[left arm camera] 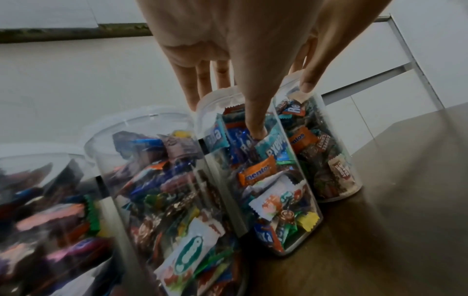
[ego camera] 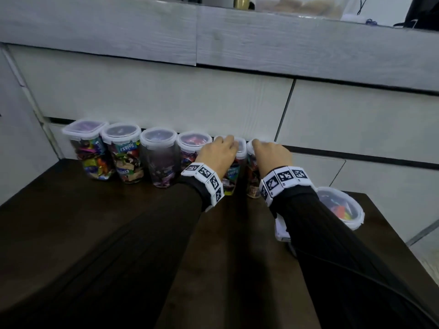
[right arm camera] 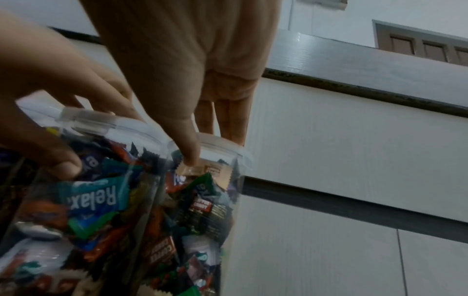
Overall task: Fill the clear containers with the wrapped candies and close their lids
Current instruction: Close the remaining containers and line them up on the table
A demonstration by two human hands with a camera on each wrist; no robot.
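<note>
Six clear containers of wrapped candies stand in a row at the back of the dark table (ego camera: 95, 233), all with white-rimmed lids on. My left hand (ego camera: 221, 148) grips the top of the fifth container (ego camera: 231, 178), fingers over its lid and thumb down its front wall. In the left wrist view the hand (left arm camera: 235, 96) sits on that container (left arm camera: 273, 190). My right hand (ego camera: 270, 153) grips the top of the sixth container (ego camera: 251, 176) the same way. The right wrist view shows the right hand (right arm camera: 202, 90) with its thumb on the sixth container (right arm camera: 202, 210).
Four lidded, filled containers (ego camera: 123, 153) stand left of my hands. Another lidded container (ego camera: 342, 207) with candies sits behind my right forearm near the table's right edge. White cabinet fronts (ego camera: 166, 103) rise directly behind the row.
</note>
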